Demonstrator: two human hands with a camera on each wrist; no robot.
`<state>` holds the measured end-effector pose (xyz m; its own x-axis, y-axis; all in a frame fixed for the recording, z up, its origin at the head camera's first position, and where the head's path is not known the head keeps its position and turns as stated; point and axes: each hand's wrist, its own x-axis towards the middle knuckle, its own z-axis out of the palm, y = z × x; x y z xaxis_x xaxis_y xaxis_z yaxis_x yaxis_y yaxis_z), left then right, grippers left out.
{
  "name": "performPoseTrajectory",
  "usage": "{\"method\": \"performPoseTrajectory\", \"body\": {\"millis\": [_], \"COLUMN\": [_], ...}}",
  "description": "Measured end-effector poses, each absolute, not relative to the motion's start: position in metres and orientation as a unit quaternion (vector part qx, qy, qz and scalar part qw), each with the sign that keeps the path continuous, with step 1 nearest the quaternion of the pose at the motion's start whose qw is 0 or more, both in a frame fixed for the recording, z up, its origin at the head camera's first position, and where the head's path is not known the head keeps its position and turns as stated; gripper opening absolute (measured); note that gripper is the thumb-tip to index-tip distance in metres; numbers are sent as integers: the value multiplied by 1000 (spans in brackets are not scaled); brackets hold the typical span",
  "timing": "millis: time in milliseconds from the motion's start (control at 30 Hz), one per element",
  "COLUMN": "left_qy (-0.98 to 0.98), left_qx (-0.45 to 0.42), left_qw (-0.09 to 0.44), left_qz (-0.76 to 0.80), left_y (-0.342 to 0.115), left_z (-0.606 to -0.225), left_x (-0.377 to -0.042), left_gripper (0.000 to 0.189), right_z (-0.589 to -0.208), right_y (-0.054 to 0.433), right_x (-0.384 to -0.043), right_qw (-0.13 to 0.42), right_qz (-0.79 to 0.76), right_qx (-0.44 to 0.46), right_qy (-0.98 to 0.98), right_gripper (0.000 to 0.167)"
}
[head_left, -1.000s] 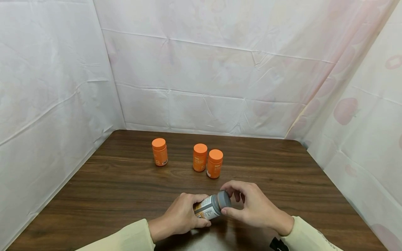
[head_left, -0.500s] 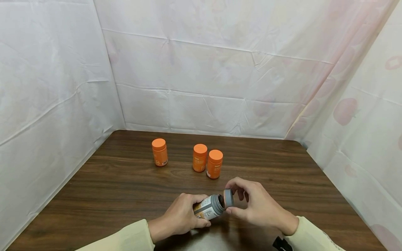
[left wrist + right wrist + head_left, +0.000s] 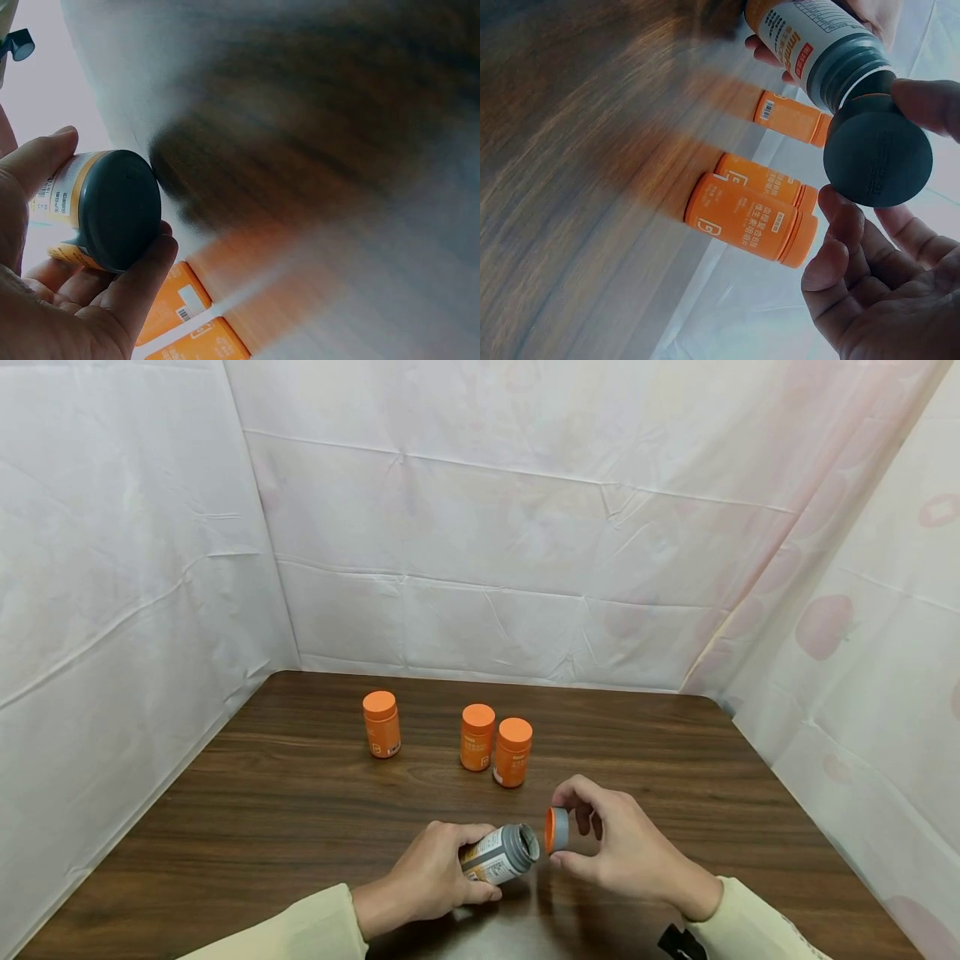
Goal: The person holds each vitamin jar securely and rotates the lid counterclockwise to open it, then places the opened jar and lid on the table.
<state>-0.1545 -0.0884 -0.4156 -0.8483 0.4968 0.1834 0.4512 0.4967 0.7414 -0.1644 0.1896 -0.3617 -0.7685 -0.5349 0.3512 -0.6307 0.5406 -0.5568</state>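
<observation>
My left hand (image 3: 435, 877) grips a grey pill bottle (image 3: 497, 857) with a white and orange label, tilted so its uncapped mouth faces right. In the left wrist view the bottle's dark base (image 3: 120, 210) shows between thumb and fingers. Just to the right, my right hand (image 3: 626, 852) pinches the grey screw cap (image 3: 559, 831) between thumb and fingertips, its orange inside turned to the bottle. A small gap parts cap and bottle in the head view. The right wrist view shows the cap's flat top (image 3: 877, 154). What the bottle holds cannot be made out.
Behind the hands, three orange bottles with lids stand upright on the brown wooden table (image 3: 300, 827): a left one (image 3: 382, 727), a middle one (image 3: 477, 739) and a right one (image 3: 513, 753) close to it. White sheeting (image 3: 480, 527) hangs around the table.
The cap has come off the grey bottle and moved right with my right hand, turning to show its orange inside. My left hand and the bottle have hardly moved.
</observation>
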Motion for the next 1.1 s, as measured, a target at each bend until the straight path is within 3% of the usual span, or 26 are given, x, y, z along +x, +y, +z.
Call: {"method": "performPoseTrajectory", "body": {"millis": [533, 1100], "left_qy": [863, 856], "left_qx": [268, 251], "left_qw": [33, 43], "left_qz": [428, 449], "left_y": [-89, -90], "left_z": [-415, -415], "left_x": [-154, -156], "left_gripper": [50, 48], "right_z": [-366, -367], "right_y": [190, 190], "right_x": [-166, -167], "right_qw": [84, 96], "right_qz": [358, 368], "right_qx": [329, 317], "right_qy": [-869, -869], "right_gripper": [59, 54]}}
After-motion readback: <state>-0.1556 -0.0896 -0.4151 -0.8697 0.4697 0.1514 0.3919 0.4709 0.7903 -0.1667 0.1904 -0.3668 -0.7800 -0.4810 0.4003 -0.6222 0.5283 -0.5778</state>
